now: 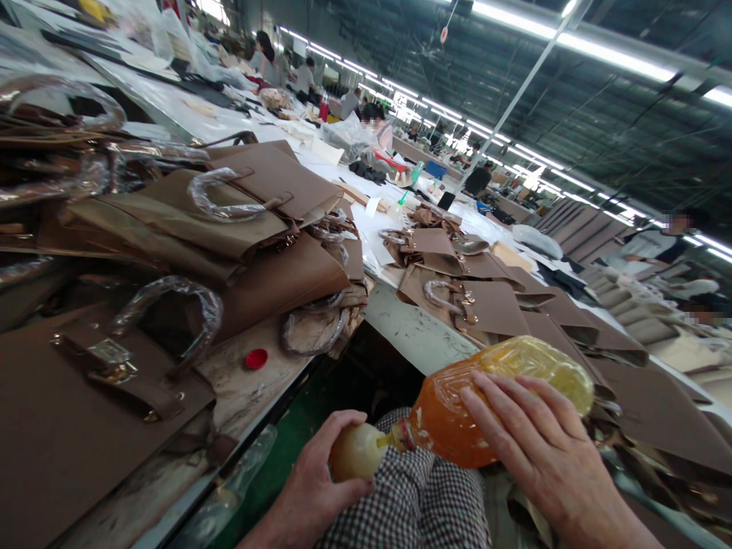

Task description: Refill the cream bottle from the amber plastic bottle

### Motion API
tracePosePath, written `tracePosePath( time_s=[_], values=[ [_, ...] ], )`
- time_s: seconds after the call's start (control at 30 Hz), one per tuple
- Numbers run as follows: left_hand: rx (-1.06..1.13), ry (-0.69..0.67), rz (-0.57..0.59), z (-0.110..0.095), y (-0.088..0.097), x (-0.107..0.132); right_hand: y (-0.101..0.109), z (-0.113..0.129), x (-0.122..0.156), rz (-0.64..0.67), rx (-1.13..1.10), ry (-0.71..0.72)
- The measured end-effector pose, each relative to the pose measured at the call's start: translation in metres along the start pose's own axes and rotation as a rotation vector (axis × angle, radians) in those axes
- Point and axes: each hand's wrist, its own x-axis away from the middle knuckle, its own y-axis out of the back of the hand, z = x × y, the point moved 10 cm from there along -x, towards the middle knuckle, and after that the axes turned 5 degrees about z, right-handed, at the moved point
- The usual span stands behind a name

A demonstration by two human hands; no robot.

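Lg clear plastic btl [444, 415], lower frame rt of ctr, on its side at a slant: neck down-left, base up-right. Amber-orange liq. fills the neck end; base end looks paler yellow, see-through, walls moulded w/ ridges. Sm. rounded btl [359, 454], bottom ctr, cloudy cream-yellow, darker toward its left, also tipped over, top facing rt. Yellowish spout [384, 440] bridges the two; can't tell which btl it's part of.

A stained bench [243, 404] holds 1 red cap [256, 359] near a brown bag [51, 435]; a pale table [420, 328] carries several more handbags [497, 309].
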Motion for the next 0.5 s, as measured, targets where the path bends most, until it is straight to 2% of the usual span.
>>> tracePosePath(
  time_s=[0.5],
  values=[
    [0.001, 0.003, 0.003, 0.0007, -0.0011, 0.0002, -0.0005, -0.0004, 0.0023, -0.016, -0.006, -0.015]
  ],
)
